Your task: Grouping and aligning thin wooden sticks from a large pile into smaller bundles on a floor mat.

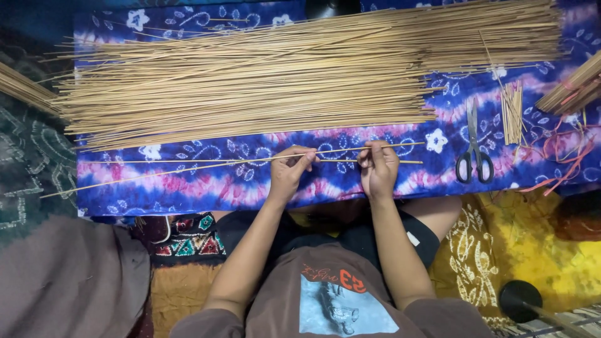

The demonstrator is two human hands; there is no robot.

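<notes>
My left hand (pixel 291 168) and my right hand (pixel 377 166) are side by side over a blue, pink and white patterned cloth (pixel 206 188). Both pinch the same few long thin tan sticks (pixel 188 164), which run left to right across the cloth in front of me. A very large heap of the same sticks (pixel 282 69) lies across the cloth just beyond my hands.
Black-handled scissors (pixel 474 153) lie to the right of my hands, beside a small bunch of short cut sticks (pixel 513 111). Red strings (pixel 563 156) and another stick bundle (pixel 573 87) sit at far right. A black round-based object (pixel 519 300) stands at lower right.
</notes>
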